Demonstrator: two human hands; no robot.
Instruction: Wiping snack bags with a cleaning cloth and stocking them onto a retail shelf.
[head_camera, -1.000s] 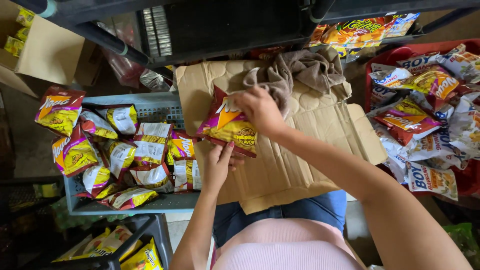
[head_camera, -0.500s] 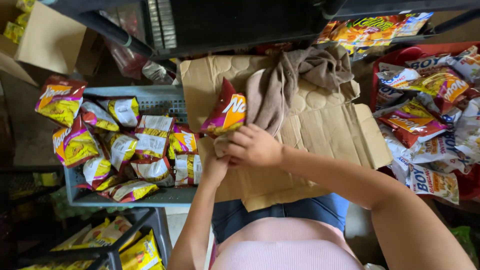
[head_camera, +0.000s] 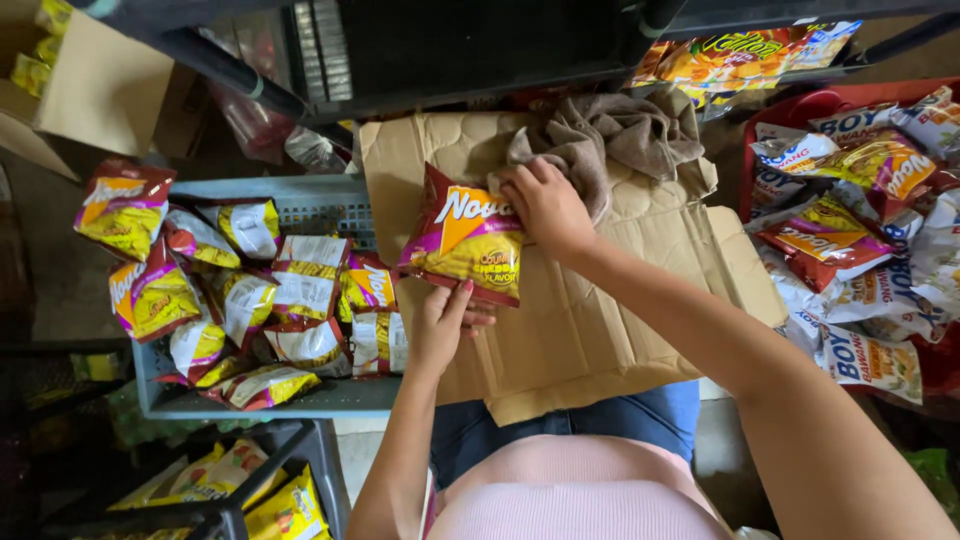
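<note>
Squarely between both hands' fingers: snack packet.

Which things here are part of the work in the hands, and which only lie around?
In hand:
- snack bag, held by left hand and right hand
- brown cloth, under right hand

Lying about:
- grey crate of bags
- red tub of bags
- cardboard

dark metal shelf rack at top | grey plastic crate below-left of it | red tub right of it
</note>
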